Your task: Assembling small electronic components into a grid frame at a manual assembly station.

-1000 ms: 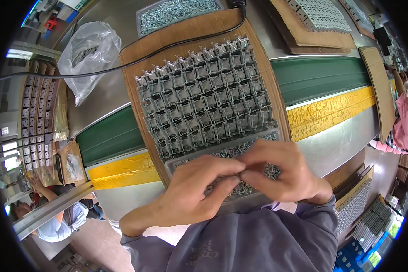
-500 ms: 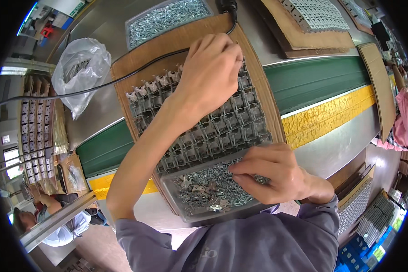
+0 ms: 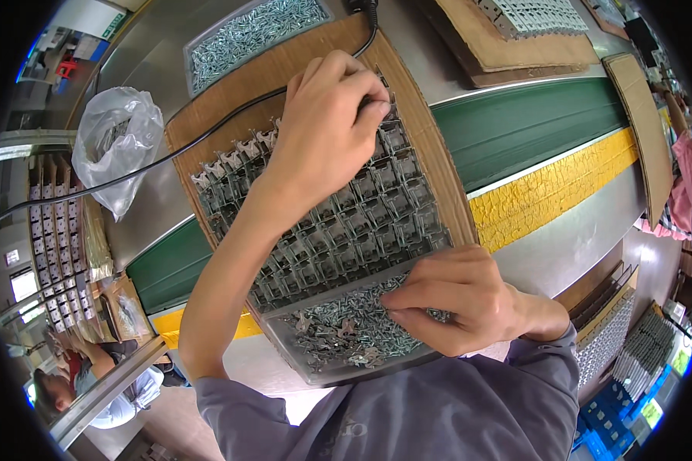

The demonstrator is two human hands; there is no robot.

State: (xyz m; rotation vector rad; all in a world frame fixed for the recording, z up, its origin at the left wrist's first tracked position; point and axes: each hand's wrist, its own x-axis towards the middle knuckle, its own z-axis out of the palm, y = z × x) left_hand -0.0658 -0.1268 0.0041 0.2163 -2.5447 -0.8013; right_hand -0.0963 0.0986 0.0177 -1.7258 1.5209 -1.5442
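Observation:
On a sheet of cardboard (image 3: 284, 63), rows of small metal brackets (image 3: 354, 230) stand close together. My left hand (image 3: 327, 127) reaches over the far right part of the rows, its fingers curled closed at the brackets there; what they hold is hidden. Pale metal clips (image 3: 242, 150) top the brackets along the far left row. Close to my body, a clear plastic bin (image 3: 304, 376) holds loose screws (image 3: 361, 311) and several flat metal clips (image 3: 365, 357). Over its right side, my right hand (image 3: 457, 300) has thumb and fingers pinched together, with nothing between them that I can make out.
A black cable (image 3: 231, 115) crosses the cardboard's far end. Beyond lies another bin of screws (image 3: 257, 38), with a plastic bag (image 3: 119, 146) to the left. A green strip (image 3: 530, 131) and yellow edge (image 3: 553, 184) run across the bench. Another person (image 3: 92, 376) is at lower left.
The view has shifted slightly, so the bench things appear further left. My left hand stays at the far brackets, fingers slightly repositioned. My right hand remains pinched over the screw bin.

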